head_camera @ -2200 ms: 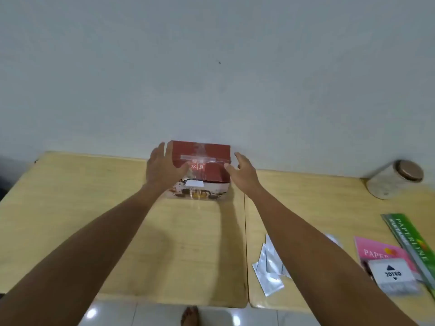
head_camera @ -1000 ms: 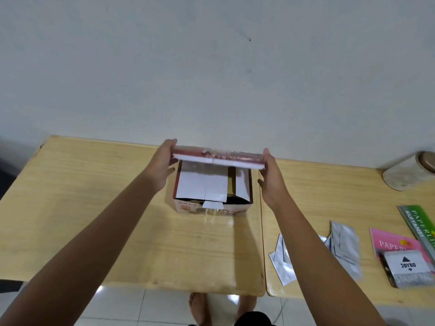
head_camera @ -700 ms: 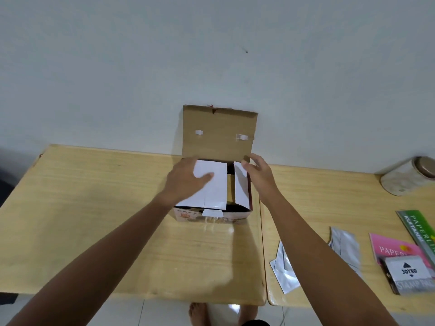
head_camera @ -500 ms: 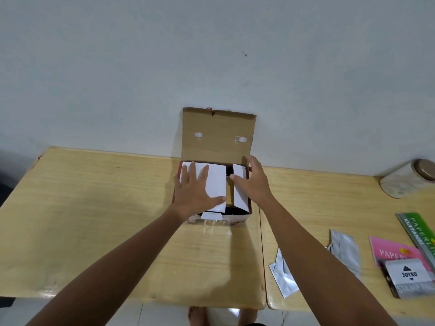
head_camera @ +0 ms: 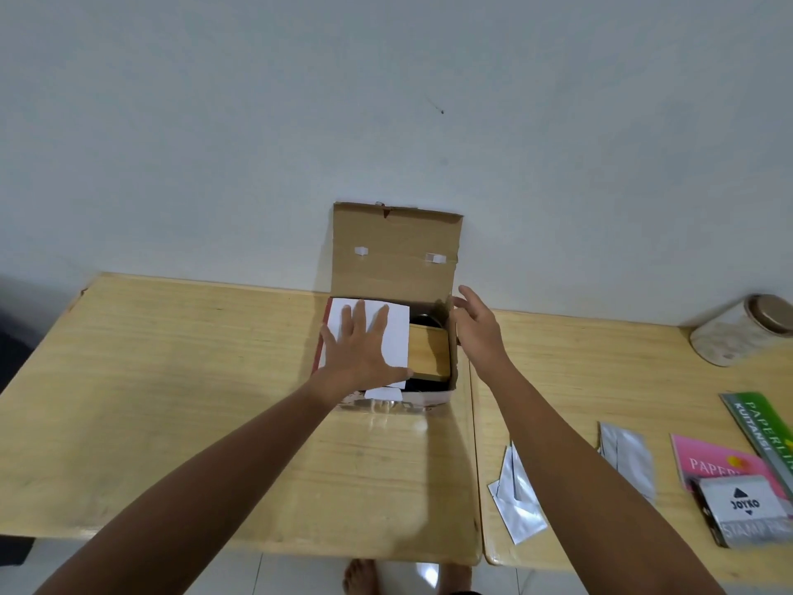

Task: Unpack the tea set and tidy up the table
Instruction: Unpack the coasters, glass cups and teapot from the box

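The tea set box [head_camera: 429,397] sits against the wall on the wooden table [head_camera: 180,380], its brown cardboard lid [head_camera: 394,251] standing upright. My left hand [head_camera: 360,350] lies flat, fingers spread, on the white inner flap [head_camera: 397,332] at the box's left side. My right hand [head_camera: 476,328] is at the box's right wall, fingers loosely apart near the folded-out right flap. Between the hands a pale wooden piece [head_camera: 429,354] and a dark rounded item [head_camera: 422,319] show inside the box.
Silver foil packets [head_camera: 515,504] [head_camera: 626,461] lie right of the box. Further right are a pink paper pad [head_camera: 712,461], a green receipt book [head_camera: 759,427] and a stamp pad box [head_camera: 742,508]. A jar [head_camera: 738,328] lies on its side at the back right.
The lid has been swung up against the wall. My right hand has pushed the right inner flap outward, uncovering the wooden piece; my left hand has slid left onto the white flap.
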